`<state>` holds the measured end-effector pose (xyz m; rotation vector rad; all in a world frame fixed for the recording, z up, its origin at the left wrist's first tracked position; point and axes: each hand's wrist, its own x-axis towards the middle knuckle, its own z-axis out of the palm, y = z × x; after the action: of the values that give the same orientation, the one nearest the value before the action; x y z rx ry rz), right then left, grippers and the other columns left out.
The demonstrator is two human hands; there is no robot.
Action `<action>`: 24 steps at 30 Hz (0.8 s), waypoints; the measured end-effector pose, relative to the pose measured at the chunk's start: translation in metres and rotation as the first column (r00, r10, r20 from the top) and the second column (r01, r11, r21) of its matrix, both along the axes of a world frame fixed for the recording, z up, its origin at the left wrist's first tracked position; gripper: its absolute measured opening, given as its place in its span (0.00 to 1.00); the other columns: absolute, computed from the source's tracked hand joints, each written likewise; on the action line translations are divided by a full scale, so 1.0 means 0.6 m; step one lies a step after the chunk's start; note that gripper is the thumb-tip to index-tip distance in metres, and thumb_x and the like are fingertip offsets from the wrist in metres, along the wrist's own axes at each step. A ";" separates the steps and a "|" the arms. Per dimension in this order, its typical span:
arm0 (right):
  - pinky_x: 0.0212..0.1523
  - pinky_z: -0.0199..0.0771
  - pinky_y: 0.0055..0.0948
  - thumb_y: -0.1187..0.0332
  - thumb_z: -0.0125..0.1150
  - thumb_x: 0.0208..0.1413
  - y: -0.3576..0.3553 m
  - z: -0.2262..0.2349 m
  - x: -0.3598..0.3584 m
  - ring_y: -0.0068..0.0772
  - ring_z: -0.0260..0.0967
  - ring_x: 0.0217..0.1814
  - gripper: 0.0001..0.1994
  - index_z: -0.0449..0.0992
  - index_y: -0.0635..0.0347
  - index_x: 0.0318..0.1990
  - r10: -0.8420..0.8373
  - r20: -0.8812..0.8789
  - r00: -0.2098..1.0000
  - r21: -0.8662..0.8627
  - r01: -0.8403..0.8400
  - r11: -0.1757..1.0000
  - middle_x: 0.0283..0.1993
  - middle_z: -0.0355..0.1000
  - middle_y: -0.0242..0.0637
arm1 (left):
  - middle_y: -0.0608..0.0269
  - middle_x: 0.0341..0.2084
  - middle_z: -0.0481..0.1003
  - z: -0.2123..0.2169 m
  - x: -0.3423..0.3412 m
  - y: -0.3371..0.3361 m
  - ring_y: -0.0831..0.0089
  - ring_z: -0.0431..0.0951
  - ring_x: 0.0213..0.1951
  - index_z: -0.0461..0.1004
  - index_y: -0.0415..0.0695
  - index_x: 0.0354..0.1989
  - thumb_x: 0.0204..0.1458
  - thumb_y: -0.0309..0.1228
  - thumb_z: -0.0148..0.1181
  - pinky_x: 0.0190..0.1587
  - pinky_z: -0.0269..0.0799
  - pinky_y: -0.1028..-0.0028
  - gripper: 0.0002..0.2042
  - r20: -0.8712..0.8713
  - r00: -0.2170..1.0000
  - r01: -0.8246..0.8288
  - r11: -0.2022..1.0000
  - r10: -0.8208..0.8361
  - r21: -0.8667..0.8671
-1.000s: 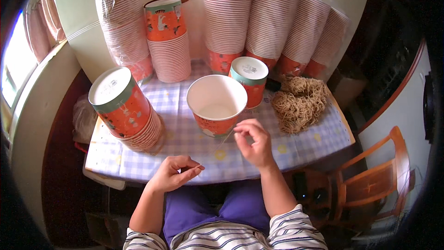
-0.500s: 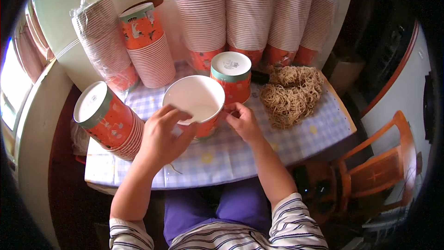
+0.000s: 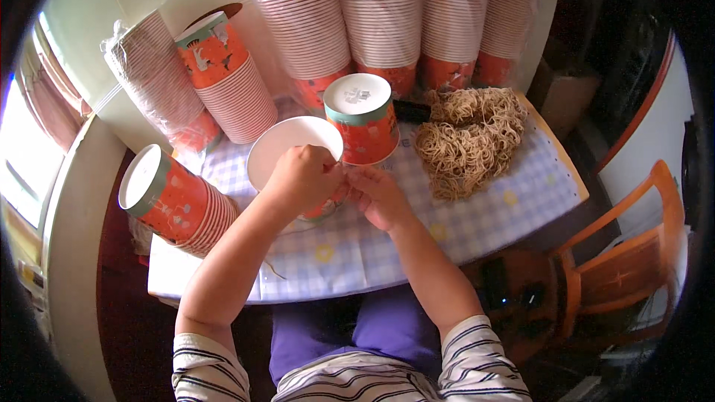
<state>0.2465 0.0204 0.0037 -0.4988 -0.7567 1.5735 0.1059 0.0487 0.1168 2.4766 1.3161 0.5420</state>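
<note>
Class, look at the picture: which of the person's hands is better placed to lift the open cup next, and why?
Probably the left hand: it already rests on the open cup's rim, while the right hand sits lower, beside its base.

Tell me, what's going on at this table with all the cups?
A person sits at a checked table and works on an open paper cup. The left hand lies over the cup's near rim and the right hand meets it beside the cup. A lidded cup stands just behind, a heap of dried noodles lies to the right, and wrapped stacks of cups line the wall.
</note>
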 end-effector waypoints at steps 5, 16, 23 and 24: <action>0.25 0.63 0.18 0.64 0.57 0.54 -0.007 0.007 -0.003 0.17 0.67 0.29 0.10 0.73 0.57 0.41 0.072 -0.096 0.993 -0.080 -0.080 0.994 0.32 0.71 0.27 | 0.47 0.20 0.75 -0.011 -0.001 -0.003 0.56 0.77 0.24 0.76 0.37 0.23 0.43 0.33 0.54 0.30 0.72 0.63 0.11 -0.005 1.000 0.018 0.999 -0.018 0.032; 0.20 0.53 0.19 0.68 0.58 0.53 0.000 0.012 -0.012 0.14 0.51 0.16 0.06 0.69 0.54 0.27 -0.058 0.064 0.996 -0.126 0.066 0.990 0.19 0.60 0.22 | 0.51 0.18 0.74 -0.026 0.014 -0.014 0.55 0.76 0.24 0.75 0.38 0.21 0.43 0.34 0.56 0.30 0.72 0.62 0.10 0.053 0.997 -0.061 0.986 0.053 0.154; 0.19 0.52 0.18 0.69 0.58 0.53 0.010 -0.005 -0.016 0.14 0.52 0.16 0.05 0.69 0.55 0.28 -0.060 0.045 0.997 -0.108 0.065 0.992 0.19 0.61 0.23 | 0.52 0.21 0.76 -0.036 0.016 -0.010 0.58 0.77 0.26 0.77 0.39 0.23 0.42 0.35 0.59 0.31 0.73 0.65 0.11 0.040 0.995 -0.095 0.957 0.088 0.276; 0.19 0.52 0.18 0.69 0.58 0.53 0.009 -0.003 -0.017 0.14 0.52 0.17 0.05 0.69 0.55 0.29 -0.072 0.068 0.995 -0.121 0.080 0.989 0.20 0.61 0.23 | 0.52 0.21 0.76 -0.038 0.016 -0.009 0.58 0.77 0.26 0.76 0.39 0.22 0.41 0.35 0.59 0.31 0.73 0.65 0.10 0.035 0.995 -0.101 0.952 0.095 0.288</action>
<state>0.2365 0.0255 0.0021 -0.6634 -0.6826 1.5454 0.1156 0.0430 0.0943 2.6346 1.4484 0.8373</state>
